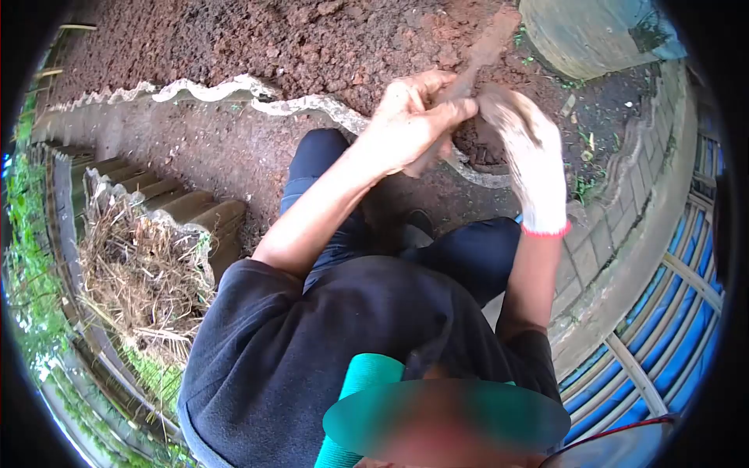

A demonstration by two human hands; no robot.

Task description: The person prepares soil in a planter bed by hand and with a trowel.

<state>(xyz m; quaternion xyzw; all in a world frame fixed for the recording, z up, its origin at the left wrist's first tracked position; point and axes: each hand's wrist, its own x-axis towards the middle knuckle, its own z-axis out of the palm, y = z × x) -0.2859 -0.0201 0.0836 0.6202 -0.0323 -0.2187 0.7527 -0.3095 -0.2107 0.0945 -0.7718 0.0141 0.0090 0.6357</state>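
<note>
My left hand [417,117] is bare, with its fingers closed on a long, flat, soil-brown strip [476,66]. The strip slants from the upper right down past my fingers, and I cannot make out its kind. My right hand [530,144] wears a white glove with a red cuff, its finger end stained brown. Those gloved fingers are smeared by motion close beside the left fingertips and the strip. Whether they grip it cannot be seen. Both hands are raised above the bent legs, in front of dark, loose soil [328,58].
A wavy-edged bed border [289,105] runs across the ground ahead. At the upper right stands a large grey container [581,35]. Left lies a corrugated-walled bed [156,199] with dry straw [144,273]. A brick ledge [601,242] and blue slatted fence [663,335] curve along the right.
</note>
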